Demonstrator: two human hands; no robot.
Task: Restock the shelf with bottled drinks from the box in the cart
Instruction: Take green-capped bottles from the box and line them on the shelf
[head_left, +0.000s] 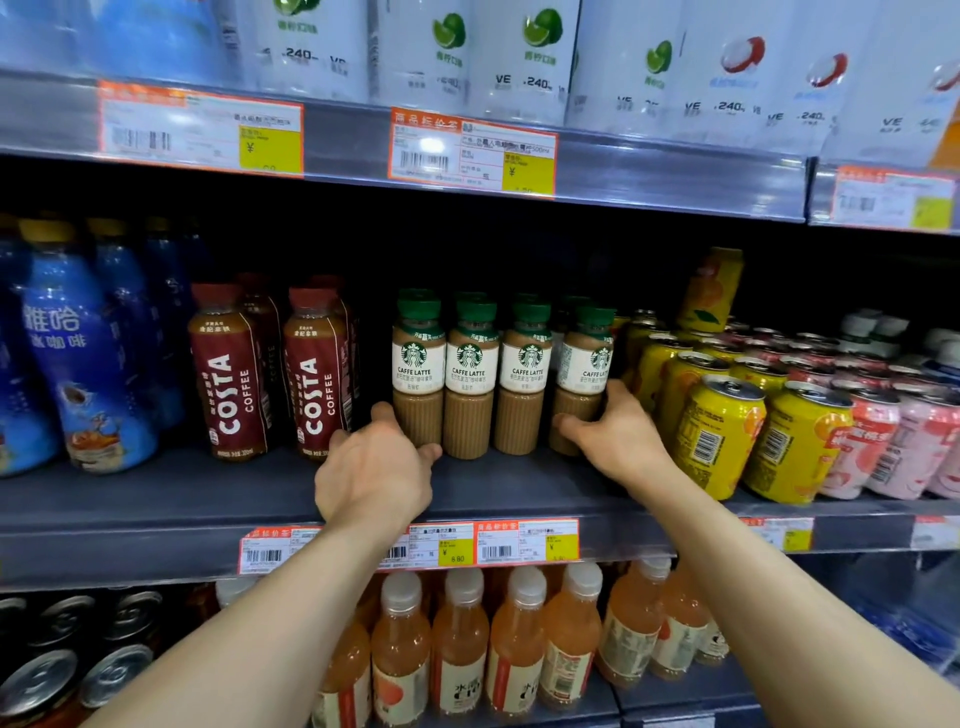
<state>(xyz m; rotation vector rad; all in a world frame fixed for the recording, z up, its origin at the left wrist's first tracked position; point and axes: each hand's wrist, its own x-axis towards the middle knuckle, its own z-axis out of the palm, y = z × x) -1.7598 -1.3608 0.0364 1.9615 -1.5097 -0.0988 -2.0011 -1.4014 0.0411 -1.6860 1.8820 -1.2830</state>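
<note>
the row of caffe latte bottles (470, 364) is stood on the middle shelf (156, 499), set back from its front edge, between the costa bottles (234, 374) and the yellow cans (717, 436). the row is bracketed at its two ends. the left grip (374, 473) is curled low round the leftmost latte bottle (418, 358), with the thumb across the front of its base and the fingers on its outer flank. the right grip (618, 436) is clamped in the same way on the rightmost latte bottle (584, 374).

the hold is taken low, it is judged, so that the bottles can be slid without being tipped, and at the outer ends so that the two middle bottles are kept pressed between them. the labels are turned towards the aisle so that they can be read. a bare strip of shelf is seen in front, above the price tags (524, 540), so the row is probably meant to be drawn forward or squared up; which one cannot be told. the box and the cart are not seen in this view.
</note>
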